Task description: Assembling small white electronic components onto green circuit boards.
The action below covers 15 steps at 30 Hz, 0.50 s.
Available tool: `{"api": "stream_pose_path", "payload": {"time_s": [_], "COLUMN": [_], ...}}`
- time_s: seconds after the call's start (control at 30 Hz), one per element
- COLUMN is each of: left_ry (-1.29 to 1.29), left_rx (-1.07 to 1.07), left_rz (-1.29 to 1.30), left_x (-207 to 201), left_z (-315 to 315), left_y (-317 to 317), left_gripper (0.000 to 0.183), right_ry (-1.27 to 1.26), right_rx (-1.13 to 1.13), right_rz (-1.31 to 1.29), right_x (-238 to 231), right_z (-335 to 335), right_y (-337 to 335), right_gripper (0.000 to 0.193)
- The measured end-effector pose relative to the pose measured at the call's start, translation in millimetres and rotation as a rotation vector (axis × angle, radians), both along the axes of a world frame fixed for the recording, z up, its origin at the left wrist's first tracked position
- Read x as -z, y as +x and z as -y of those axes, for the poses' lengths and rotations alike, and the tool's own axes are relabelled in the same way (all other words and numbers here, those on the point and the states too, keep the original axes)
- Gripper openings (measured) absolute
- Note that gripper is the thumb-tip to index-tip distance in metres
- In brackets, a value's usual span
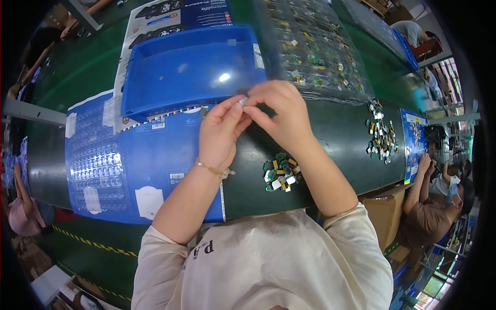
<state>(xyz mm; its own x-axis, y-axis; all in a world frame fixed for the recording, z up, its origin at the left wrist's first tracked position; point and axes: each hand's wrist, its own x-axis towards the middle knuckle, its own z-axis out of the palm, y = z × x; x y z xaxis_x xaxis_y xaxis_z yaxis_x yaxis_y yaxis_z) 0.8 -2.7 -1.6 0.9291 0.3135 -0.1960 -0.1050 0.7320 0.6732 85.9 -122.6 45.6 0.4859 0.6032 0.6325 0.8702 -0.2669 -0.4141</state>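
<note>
We find the small pale piece [242,102] right at the fingertips, between the two hands, raised above the table [336,137] and just short of the near rim of the blue tray [155,82]. The left hand [219,126] appears to pinch it between thumb and index finger, so it lies at the upper right of that hand. The right hand [281,111] comes in from the other side, thumb and index finger curled round the piece, which lies to its left; those fingertips are slightly blurred, and we cannot tell whether they grip it or only sit against it. Both hands are so close that we cannot call one nearer. Too little of the piece shows for us to read its long axis.

Further out, we see a beaded bracelet [214,169] on the left wrist, and a loose heap of small green, white and gold parts [281,173] on the table, between the forearms and closer to the right one. Blue printed sheets [150,175] lie to the left, with clear moulded trays [98,165] on them. Beyond the right hand stands a stack of filled clear trays [320,51]; a second heap [381,134] lies farther right, near a co-worker in brown [426,214].
</note>
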Motion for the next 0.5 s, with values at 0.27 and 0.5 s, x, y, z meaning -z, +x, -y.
{"api": "stream_pose_path", "payload": {"time_s": [0.27, 0.5], "left_ry": [-0.025, -0.066], "left_rx": [-0.084, -0.075], "left_rz": [0.014, 0.055], "left_x": [-1, -1], "left_z": [-9, -5], "left_y": [2, 0], "left_gripper": [0.024, 0.016], "right_ry": [-0.023, 0.063], "right_rx": [-0.012, 0.03], "right_rz": [0.033, 0.04], "right_x": [-3, 7], "right_z": [-18, -15], "right_y": [9, -1], "right_gripper": [0.018, 0.014]}}
